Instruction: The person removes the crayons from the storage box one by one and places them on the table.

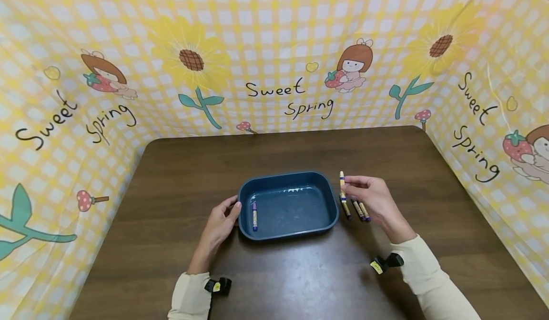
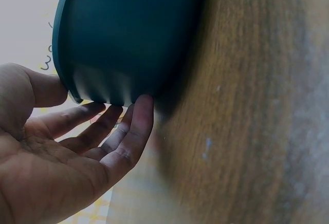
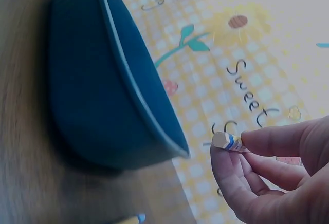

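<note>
A deep blue rectangular tray [image 1: 291,235] sits on the table. My left hand [image 1: 220,222] holds its left end, thumb at the rim and fingertips against the outer wall, as the left wrist view also shows [image 2: 77,157]. Inside the tray, near that end, lies a purple crayon [image 1: 255,216]. Just past the tray's right end, my right hand [image 1: 373,201] pinches a pale crayon [image 1: 342,179] between thumb and fingers, roughly upright. In the right wrist view the crayon's pale hexagonal end [image 3: 221,140] points toward the camera. Below this hand, a few dark-wrapped crayons [image 1: 358,210] lie on the table.
The dark wooden table [image 1: 180,177] is bordered at the back and sides by a yellow checked cloth [image 1: 274,48] with printed flowers. A crayon end [image 3: 134,219] shows at the bottom of the right wrist view. Each wrist wears a black strap device [image 1: 219,286].
</note>
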A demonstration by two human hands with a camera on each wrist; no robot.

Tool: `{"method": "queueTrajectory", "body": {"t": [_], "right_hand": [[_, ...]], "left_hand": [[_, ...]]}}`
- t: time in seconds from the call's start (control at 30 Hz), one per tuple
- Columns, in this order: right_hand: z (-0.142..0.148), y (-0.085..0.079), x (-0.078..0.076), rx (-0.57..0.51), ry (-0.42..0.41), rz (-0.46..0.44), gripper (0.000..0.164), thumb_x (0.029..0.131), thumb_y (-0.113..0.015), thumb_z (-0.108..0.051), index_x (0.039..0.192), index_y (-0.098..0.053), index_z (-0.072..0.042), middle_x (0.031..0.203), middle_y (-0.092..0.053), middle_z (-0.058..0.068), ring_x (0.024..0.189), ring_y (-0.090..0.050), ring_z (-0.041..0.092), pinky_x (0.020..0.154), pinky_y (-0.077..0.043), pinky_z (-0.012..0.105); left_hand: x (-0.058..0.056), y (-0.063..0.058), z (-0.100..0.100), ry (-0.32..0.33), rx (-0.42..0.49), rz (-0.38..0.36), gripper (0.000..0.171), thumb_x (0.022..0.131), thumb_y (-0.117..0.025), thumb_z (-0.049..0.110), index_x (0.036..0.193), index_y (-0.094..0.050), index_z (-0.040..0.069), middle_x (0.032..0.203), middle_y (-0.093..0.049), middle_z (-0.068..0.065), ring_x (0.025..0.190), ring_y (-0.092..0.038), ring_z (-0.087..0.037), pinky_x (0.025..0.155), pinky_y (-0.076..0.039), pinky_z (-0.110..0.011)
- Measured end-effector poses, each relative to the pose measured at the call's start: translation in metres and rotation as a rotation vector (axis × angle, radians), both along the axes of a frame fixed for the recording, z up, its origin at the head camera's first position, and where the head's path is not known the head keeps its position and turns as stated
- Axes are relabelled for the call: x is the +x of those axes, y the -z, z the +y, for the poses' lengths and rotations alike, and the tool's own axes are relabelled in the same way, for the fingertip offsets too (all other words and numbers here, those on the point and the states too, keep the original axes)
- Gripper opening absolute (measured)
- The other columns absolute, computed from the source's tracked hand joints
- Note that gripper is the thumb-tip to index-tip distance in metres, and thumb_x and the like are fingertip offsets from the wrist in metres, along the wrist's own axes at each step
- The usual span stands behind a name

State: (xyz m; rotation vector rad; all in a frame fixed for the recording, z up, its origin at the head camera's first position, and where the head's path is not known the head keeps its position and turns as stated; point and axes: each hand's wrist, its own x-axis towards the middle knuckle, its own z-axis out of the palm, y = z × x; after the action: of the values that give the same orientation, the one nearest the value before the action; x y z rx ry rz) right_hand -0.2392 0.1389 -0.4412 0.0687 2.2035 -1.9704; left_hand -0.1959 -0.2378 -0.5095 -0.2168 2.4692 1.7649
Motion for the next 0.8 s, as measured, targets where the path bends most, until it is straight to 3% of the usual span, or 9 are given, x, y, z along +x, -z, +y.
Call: {"method": "queueTrajectory", "body": {"t": [0.17, 0.47, 0.8], "right_hand": [[0.013, 0.005, 0.0, 0.006, 0.013, -0.015, 0.049, 0.094, -0.07, -0.008, 0.133, -0.054, 0.019, 0.086, -0.072, -0.014, 0.077, -0.069, 0.0, 0.073, -0.058, 0.02], [0.039, 0.013, 0.001, 0.038, 0.019, -0.031, 0.052, 0.096, -0.069, -0.009, 0.135, -0.051, 0.02, 0.089, -0.071, -0.015, 0.08, -0.069, 0.0, 0.075, -0.058, 0.019], [0.069, 0.023, 0.0, -0.057, 0.051, -0.066, 0.047, 0.095, -0.07, -0.005, 0.132, -0.053, 0.019, 0.089, -0.074, -0.013, 0.081, -0.07, 0.001, 0.076, -0.059, 0.02]], "left_hand": [[0.001, -0.001, -0.001, -0.004, 0.01, 0.0, 0.045, 0.108, -0.051, 0.021, 0.146, -0.049, -0.003, 0.125, -0.062, -0.025, 0.102, -0.063, -0.024, 0.074, -0.056, -0.019], [0.0, 0.001, 0.0, -0.005, -0.014, -0.019, 0.046, 0.108, -0.051, 0.021, 0.147, -0.049, -0.002, 0.124, -0.062, -0.024, 0.101, -0.062, -0.024, 0.078, -0.058, -0.023], [-0.001, 0.001, -0.001, -0.003, -0.005, -0.019, 0.046, 0.108, -0.05, 0.021, 0.148, -0.048, -0.001, 0.125, -0.062, -0.023, 0.103, -0.062, -0.025, 0.078, -0.057, -0.022]]}}
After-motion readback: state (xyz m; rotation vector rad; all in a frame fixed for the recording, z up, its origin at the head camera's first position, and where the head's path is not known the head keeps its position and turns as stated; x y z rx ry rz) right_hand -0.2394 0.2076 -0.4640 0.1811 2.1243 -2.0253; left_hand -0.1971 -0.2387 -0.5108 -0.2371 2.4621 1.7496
